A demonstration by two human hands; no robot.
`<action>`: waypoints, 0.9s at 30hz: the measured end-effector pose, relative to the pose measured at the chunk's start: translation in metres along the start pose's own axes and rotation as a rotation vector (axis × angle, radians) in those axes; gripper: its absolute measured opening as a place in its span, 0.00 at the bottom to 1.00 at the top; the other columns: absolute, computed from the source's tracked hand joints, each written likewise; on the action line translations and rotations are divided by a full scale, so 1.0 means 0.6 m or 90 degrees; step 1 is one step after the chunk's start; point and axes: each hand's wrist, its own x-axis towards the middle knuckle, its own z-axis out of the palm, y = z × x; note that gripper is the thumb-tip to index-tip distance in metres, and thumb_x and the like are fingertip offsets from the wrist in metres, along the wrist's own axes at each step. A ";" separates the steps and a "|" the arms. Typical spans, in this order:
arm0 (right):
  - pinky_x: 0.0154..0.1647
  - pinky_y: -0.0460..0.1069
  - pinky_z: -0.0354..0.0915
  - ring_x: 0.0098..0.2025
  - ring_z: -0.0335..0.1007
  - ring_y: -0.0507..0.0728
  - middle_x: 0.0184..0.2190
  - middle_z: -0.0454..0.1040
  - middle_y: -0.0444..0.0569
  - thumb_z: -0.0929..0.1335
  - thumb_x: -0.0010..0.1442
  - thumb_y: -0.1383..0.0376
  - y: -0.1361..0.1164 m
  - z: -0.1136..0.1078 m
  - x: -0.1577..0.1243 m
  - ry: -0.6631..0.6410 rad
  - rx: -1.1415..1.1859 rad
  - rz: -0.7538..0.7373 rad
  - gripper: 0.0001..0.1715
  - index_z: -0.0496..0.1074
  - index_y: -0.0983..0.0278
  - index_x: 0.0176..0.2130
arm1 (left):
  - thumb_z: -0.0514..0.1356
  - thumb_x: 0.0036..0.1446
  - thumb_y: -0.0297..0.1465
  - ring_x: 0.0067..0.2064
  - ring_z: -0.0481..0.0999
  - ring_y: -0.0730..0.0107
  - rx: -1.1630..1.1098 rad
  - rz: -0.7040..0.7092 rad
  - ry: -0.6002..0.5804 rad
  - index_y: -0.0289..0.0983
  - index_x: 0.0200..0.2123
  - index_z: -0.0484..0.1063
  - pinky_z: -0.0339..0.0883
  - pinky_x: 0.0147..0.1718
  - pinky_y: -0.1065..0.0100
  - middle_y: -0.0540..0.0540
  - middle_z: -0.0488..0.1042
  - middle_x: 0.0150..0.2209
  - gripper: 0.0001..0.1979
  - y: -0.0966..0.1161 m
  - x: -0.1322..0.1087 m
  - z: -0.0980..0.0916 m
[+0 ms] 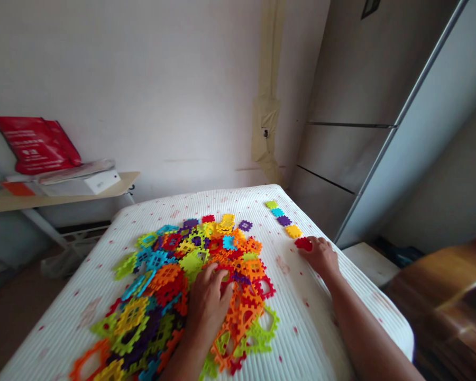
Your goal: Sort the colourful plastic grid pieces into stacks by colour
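A heap of colourful plastic interlocking tiles (166, 278) with toothed edges, some solid and some with cut-out centres, covers the middle of the white padded surface. My left hand (210, 293) rests over the heap, its bent fingers apart and touching tiles there. To the right, a separate line runs toward me: a green tile (272, 204), a light blue tile (277, 212), a purple tile (284, 220) and a yellow tile (294, 231). At its near end my right hand (321, 257) grips a red tile (303, 243), partly hidden by the fingers.
The quilted cover (297, 333) has rounded corners and small red marks. At left, a side table (130, 182) bears a white box (103, 181) and a red bag (35, 145). A tall grey cabinet (341, 148) stands at right, near a wooden chair (444, 286).
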 end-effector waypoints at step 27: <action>0.42 0.58 0.58 0.49 0.59 0.66 0.49 0.65 0.57 0.64 0.56 0.56 -0.021 -0.018 -0.015 0.105 -0.004 -0.034 0.23 0.66 0.63 0.49 | 0.54 0.54 0.34 0.48 0.70 0.57 -0.007 -0.020 -0.020 0.38 0.38 0.73 0.65 0.47 0.55 0.40 0.70 0.47 0.11 0.004 0.001 -0.006</action>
